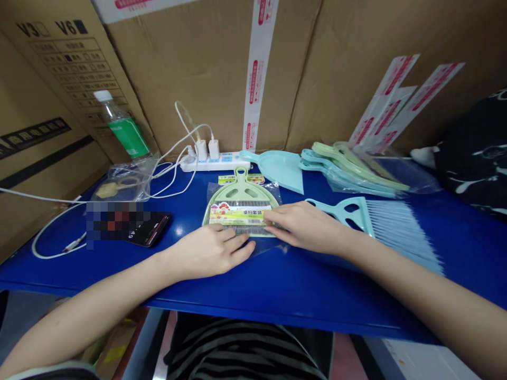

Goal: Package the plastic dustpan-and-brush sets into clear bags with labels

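A green dustpan and brush set lies in a clear plastic bag in front of me, handle pointing away. Across it is a printed paper label with mushroom pictures. My right hand pinches at the label's right end, thumb and fingertips close together. At the bag's lower left edge rests my left hand, palm down, fingers loosely spread and holding nothing. Beneath my right forearm a loose blue brush lies with its bristles to the right. Behind the bag is a loose blue dustpan.
Several bagged dustpan sets are piled at the back right. A white power strip with chargers and cables stands against the cardboard. On the left are a phone and a bottle. The blue table ends near my body.
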Tool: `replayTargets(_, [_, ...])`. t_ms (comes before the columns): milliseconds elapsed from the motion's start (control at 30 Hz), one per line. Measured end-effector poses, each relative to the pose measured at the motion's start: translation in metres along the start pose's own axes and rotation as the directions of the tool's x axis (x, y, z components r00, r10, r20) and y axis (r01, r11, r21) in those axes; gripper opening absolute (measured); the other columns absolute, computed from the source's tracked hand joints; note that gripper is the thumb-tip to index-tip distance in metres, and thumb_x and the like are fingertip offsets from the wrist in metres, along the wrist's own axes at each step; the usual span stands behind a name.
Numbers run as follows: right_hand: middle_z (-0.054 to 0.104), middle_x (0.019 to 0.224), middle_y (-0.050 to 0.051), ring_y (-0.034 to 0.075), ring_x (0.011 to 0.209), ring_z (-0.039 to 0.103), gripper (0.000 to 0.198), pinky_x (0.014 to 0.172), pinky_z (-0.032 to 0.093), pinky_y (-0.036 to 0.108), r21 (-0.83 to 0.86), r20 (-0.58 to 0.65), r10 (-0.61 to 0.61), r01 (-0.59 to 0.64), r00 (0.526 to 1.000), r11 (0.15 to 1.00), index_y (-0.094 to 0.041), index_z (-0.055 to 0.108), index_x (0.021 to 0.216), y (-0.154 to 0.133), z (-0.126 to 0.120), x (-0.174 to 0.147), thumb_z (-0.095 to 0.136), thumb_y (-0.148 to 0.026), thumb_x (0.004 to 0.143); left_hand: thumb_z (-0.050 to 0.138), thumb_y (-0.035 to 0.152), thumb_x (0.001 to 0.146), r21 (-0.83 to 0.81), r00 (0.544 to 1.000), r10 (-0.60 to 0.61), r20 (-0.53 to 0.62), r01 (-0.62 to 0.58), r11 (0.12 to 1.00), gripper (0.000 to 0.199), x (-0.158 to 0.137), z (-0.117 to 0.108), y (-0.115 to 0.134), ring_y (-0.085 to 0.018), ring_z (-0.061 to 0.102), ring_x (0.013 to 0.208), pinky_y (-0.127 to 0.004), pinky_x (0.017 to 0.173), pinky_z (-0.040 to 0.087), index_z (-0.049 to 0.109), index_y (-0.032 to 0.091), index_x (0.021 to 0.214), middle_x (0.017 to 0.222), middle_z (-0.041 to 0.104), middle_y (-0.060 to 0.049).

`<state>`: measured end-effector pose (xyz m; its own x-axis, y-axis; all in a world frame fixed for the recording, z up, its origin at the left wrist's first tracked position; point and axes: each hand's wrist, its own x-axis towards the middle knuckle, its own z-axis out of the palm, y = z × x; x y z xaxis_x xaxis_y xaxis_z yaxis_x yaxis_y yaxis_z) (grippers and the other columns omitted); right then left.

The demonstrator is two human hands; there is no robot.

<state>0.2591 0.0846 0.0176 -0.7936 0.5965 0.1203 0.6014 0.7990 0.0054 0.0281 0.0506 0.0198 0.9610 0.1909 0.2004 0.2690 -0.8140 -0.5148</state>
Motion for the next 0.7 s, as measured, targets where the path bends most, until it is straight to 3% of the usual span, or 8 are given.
replayTargets(700, [0.064, 0.07, 0.005, 0.016, 0.059, 0.055, 0.018, 0.053, 0.03, 0.026, 0.01, -0.008, -0.011, 0.011, 1.0, 1.0, -0.019, 0.053, 0.077, 0.0005, 0.0004, -0.0008, 0.042, -0.022, 0.091, 0.043, 0.007, 0.091, 0.012, 0.998, -0.05, 0.026, 0.05, 0.999, 0.028, 0.0002, 0.0001, -0.0003, -0.014, 0.064, 0.075, -0.026, 0.058, 0.048, 0.061, 0.012, 0.111, 0.108, 0.071, -0.007])
